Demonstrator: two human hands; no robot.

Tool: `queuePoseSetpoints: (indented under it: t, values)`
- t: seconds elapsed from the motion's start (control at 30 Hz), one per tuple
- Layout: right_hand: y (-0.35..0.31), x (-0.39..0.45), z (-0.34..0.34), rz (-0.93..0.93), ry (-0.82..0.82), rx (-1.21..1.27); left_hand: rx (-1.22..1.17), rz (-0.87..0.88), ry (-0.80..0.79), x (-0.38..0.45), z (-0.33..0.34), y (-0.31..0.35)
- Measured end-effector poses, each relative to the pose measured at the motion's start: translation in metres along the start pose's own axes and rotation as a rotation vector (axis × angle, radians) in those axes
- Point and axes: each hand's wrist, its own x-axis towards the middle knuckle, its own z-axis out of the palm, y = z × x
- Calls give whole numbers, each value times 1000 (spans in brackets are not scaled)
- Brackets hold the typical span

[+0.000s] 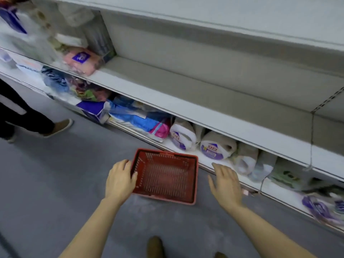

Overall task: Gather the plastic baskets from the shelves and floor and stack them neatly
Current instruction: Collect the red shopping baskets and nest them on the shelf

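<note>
A red plastic basket (pixel 165 175) with a slatted bottom sits on the grey floor, empty, close to the lowest shelf. My left hand (pixel 120 178) rests against its left rim, thumb hooked over the edge and fingers along the outside. My right hand (pixel 225 183) hovers open a short way to the right of the basket, fingers spread, touching nothing.
White shop shelving (pixel 186 107) runs diagonally on the right; its bottom shelf holds wrapped packs (pixel 214 146) and its middle shelf is mostly bare. Another person's legs and brown shoe (pixel 59 127) stand at the left. My own shoes (pixel 155 246) show at the bottom.
</note>
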Motion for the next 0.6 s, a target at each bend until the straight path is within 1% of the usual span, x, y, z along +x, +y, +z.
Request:
queuePoseSetpoints:
  t: [0.13,0.23,0.3,0.43,0.5,0.6]
  values:
    - [-2,7,105,83,-24,-18,5,6,-137,42,103,-72]
    - [-4,14,175,102,31,-26,6,-15,-156,66,177,-118]
    - [1,17,220,117,23,-28,-19,-31,-183,79,220,-142]
    - [24,12,304,222,-118,27,-120,-119,-266,103,294,-170]
    - [37,7,336,290,-138,56,-189,-180,-307,112,326,-178]
    - [47,1,369,369,-118,113,-235,-228,-332,118,359,-185]
